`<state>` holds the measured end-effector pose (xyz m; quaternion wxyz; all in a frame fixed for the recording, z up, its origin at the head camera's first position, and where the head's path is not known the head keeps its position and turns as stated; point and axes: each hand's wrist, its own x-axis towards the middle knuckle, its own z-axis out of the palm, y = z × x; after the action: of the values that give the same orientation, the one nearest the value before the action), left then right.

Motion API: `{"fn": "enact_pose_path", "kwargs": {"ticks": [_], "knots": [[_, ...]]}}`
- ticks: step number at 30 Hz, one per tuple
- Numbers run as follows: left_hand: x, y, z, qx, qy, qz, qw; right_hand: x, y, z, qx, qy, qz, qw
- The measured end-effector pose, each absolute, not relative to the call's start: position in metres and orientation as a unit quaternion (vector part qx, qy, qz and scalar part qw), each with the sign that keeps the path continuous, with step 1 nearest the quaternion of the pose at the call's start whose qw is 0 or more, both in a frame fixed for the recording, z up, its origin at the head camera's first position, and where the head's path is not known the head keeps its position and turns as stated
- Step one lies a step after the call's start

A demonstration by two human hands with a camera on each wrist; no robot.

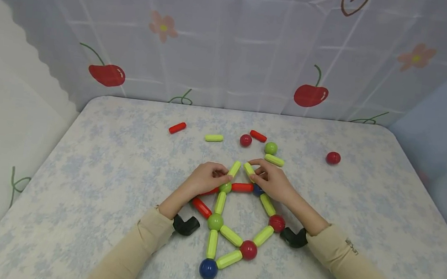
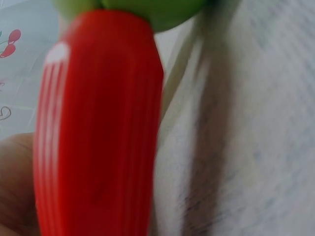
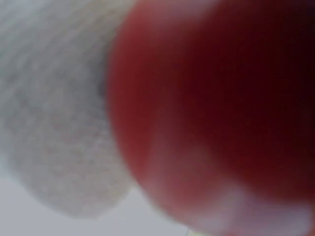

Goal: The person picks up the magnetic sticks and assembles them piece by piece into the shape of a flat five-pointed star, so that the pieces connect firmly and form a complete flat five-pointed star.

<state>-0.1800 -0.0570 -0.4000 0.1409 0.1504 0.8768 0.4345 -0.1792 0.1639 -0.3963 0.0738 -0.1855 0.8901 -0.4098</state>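
A frame of magnetic rods and balls lies on the table. My left hand (image 1: 206,178) pinches a yellow-green rod (image 1: 235,167) at the upper green ball (image 1: 225,187). Opposite, my right hand (image 1: 274,182) pinches another yellow-green rod (image 1: 248,168), by a dark blue ball (image 1: 257,190) partly hidden by the fingers. The two rods lean toward each other, their far ends apart. A red rod (image 1: 242,187) joins those balls. In the left wrist view a red rod (image 2: 98,128) meets a green ball (image 2: 152,12). A blurred red ball (image 3: 211,118) fills the right wrist view.
Below, the frame continues through a green ball (image 1: 215,222), red balls (image 1: 248,250) and a blue ball (image 1: 208,269) at the front. Loose at the back lie a red rod (image 1: 177,128), a yellow-green rod (image 1: 214,138), a green ball (image 1: 271,148) and a red ball (image 1: 333,158).
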Motion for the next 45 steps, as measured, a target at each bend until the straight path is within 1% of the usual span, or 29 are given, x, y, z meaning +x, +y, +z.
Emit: {"fn": "enact_pose_path", "kwargs": {"ticks": [8, 11, 14, 16, 18, 22, 26, 31, 34, 36, 38, 42, 45], "knots": [[-0.18, -0.057, -0.4, 0.148, 0.875, 0.436, 0.15, -0.18, 0.169, -0.391, -0.183, 0.892, -0.404, 0.085], [-0.18, -0.057, -0.4, 0.149, 0.875, 0.435, 0.152, -0.188, 0.177, -0.381, -0.171, 0.903, -0.391, 0.058], [-0.18, -0.057, -0.401, 0.145, 0.876, 0.435, 0.151, -0.206, 0.187, -0.371, -0.146, 0.917, -0.37, 0.019], [-0.18, -0.057, -0.403, 0.141, 0.876, 0.436, 0.15, -0.222, 0.193, -0.368, -0.126, 0.928, -0.351, 0.011], [-0.179, -0.057, -0.404, 0.138, 0.876, 0.437, 0.151, -0.237, 0.197, -0.37, -0.108, 0.938, -0.327, 0.032], [-0.178, -0.057, -0.405, 0.141, 0.874, 0.44, 0.151, -0.257, 0.198, -0.38, -0.094, 0.953, -0.274, 0.092], [-0.179, -0.058, -0.404, 0.143, 0.873, 0.441, 0.15, -0.267, 0.195, -0.385, -0.103, 0.959, -0.243, 0.104], [-0.179, -0.058, -0.402, 0.145, 0.873, 0.439, 0.153, -0.266, 0.191, -0.384, -0.096, 0.958, -0.255, 0.085], [-0.18, -0.058, -0.402, 0.146, 0.874, 0.438, 0.152, -0.26, 0.185, -0.381, -0.096, 0.949, -0.293, 0.066], [-0.18, -0.058, -0.403, 0.146, 0.875, 0.436, 0.15, -0.254, 0.178, -0.378, -0.109, 0.936, -0.329, 0.063], [-0.181, -0.058, -0.403, 0.145, 0.876, 0.435, 0.148, -0.247, 0.17, -0.374, -0.13, 0.919, -0.364, 0.073], [-0.181, -0.058, -0.404, 0.144, 0.876, 0.436, 0.149, -0.236, 0.156, -0.372, -0.157, 0.882, -0.426, 0.123], [-0.181, -0.058, -0.404, 0.146, 0.874, 0.438, 0.152, -0.232, 0.15, -0.374, -0.17, 0.87, -0.439, 0.147]]}}
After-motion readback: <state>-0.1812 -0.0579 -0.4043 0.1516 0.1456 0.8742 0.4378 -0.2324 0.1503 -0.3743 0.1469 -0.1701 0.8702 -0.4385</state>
